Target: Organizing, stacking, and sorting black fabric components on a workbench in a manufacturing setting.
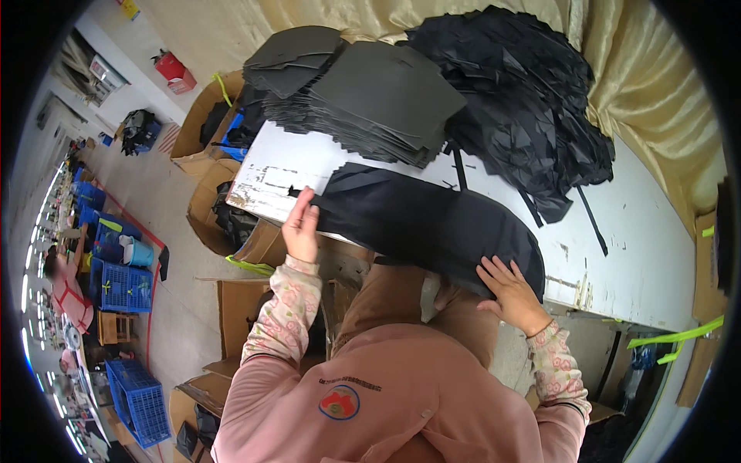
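Note:
A long black fabric piece (417,220) with a rounded right end lies along the near edge of the white table (610,270), its front part hanging over the edge. My left hand (301,228) is closed on its left end, and a short dark tip pokes out past the fingers. At the right end, my right hand (515,297) rests on the fabric with its fingers spread. Just beyond the fabric stands a stack of dark grey flat panels (382,89). To the right of that stack is a big heap of black fabric pieces (513,100) with straps trailing from it.
Cardboard boxes (220,204) holding black material stand left of the table. A gold curtain (656,85) hangs behind it. Bright yellow-green strips (687,333) stick out at the right. Across the floor at far left are blue crates (127,289) and a person in pink (69,289).

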Motion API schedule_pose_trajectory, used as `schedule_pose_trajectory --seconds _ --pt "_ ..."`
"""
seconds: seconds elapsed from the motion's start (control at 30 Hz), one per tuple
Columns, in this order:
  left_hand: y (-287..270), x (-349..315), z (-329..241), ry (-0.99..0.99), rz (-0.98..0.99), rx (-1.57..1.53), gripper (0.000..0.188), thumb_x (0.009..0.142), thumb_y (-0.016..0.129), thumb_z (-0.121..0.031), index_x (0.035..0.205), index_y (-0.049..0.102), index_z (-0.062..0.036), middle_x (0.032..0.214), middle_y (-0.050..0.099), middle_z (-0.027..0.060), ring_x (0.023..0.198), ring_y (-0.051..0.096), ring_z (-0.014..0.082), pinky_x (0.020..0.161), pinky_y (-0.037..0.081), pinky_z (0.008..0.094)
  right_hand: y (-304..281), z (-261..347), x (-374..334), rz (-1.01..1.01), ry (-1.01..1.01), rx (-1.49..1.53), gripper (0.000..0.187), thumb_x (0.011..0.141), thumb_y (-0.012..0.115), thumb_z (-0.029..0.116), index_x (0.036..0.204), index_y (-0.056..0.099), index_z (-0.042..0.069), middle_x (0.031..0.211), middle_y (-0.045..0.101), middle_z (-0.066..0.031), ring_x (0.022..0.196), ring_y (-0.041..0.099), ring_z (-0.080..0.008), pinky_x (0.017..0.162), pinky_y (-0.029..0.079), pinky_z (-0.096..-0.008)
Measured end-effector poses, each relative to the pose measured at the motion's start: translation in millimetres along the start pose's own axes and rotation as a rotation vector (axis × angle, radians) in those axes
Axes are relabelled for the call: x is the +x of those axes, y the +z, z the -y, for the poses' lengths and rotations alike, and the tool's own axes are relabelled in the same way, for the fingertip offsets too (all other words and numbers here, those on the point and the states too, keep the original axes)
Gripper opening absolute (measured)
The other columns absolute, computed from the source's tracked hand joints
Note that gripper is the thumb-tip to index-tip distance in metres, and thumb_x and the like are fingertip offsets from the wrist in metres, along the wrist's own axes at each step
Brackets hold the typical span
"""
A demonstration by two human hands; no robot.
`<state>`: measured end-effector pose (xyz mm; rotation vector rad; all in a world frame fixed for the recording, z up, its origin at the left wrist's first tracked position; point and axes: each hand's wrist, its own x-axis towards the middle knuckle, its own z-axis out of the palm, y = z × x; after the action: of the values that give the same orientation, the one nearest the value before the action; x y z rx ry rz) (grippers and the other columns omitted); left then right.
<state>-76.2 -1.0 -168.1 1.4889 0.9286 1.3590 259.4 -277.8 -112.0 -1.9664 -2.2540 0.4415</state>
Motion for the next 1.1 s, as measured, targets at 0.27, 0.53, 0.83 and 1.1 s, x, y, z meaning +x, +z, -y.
schedule_pose_trajectory --seconds 0.27,0.53,0.83,1.1 --pt "73 -34 -110 0.639 0.806 0.404 0.038 0.076 0.059 0.002 0.113 0.065 -0.0025 0.127 0.057 0.0188 0.118 0.055 0.0342 0.107 0.036 0.0449 -48 60 93 -0.511 -0.112 0.796 0.032 0.089 0.058 0.009 0.119 0.057 -0.001 0.117 0.059 -0.0162 0.112 0.056 -0.0296 0.094 0.043 -0.0313" --pt "93 34 -134 0.952 0.940 0.393 0.019 0.074 0.068 -0.013 0.093 0.069 -0.0077 0.086 0.068 0.0080 0.086 0.063 0.0266 0.077 0.048 0.0373 -30 63 101 -0.503 -0.003 1.215 0.020 0.094 0.050 0.008 0.080 0.058 -0.004 0.081 0.068 -0.0091 0.080 0.063 -0.0140 0.080 0.048 -0.0269" --pt "98 162 -145 0.642 0.852 1.136 0.059 0.078 0.070 -0.040 0.127 0.054 -0.0114 0.129 0.055 0.0133 0.119 0.051 0.0313 0.101 0.038 0.0459 -24 54 91 -0.227 0.078 1.216 0.011 0.090 0.058 0.008 0.086 0.061 -0.002 0.067 0.064 -0.0032 0.064 0.056 -0.0044 0.063 0.044 -0.0201" --pt "121 151 -165 0.500 0.836 1.176 0.047 0.074 0.074 -0.030 0.115 0.063 -0.0102 0.105 0.066 0.0158 0.093 0.063 0.0337 0.085 0.050 0.0388 -13 46 85 -0.191 0.057 1.153 0.013 0.091 0.058 0.010 0.097 0.062 -0.001 0.065 0.057 -0.0001 0.059 0.050 -0.0045 0.056 0.040 -0.0214"
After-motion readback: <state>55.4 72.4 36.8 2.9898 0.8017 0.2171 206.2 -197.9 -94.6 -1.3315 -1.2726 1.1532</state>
